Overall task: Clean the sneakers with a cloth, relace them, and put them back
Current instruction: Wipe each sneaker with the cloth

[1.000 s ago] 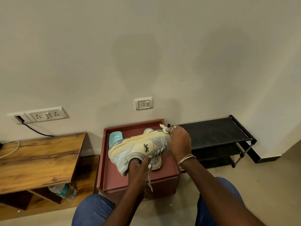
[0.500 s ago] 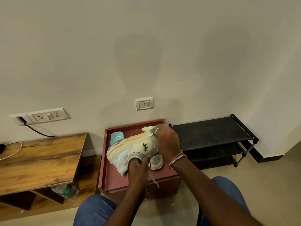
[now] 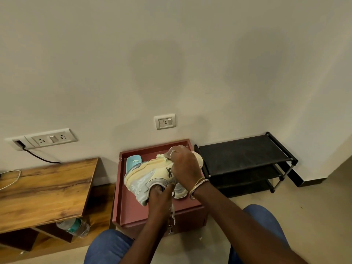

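Wiping stage, one shoe in hand. I am holding the cream-and-grey sneaker (image 3: 144, 176) tilted on its side, lifted just above the maroon cabinet top (image 3: 133, 212). My left hand (image 3: 160, 195) is gripping it from below, fingers curled round the edge of the opening. My right hand (image 3: 182, 164) is bunching the pale yellow cloth (image 3: 162, 156) in curled fingers and pressing it against the shoe's upturned side, near the small dark logo. Most of the cloth is lying hidden under my palm, with only a frayed corner showing. A loose lace (image 3: 173, 212) is hanging down from the shoe past the cabinet's front edge, so I am judging the relacing as not yet begun. What I am taking for the second sneaker (image 3: 181, 191) is showing only as a grey end on the cabinet top beneath my right wrist; I cannot tell its condition. A teal object (image 3: 133, 162) is lying beside it, toward the wall. The black shoe rack (image 3: 243, 155) is standing just to the right, its top shelf bare.

Next move, as I am judging it: turning the shoe in my left grip to bring an unwiped face under the cloth, while keeping the dangling lace from snagging.
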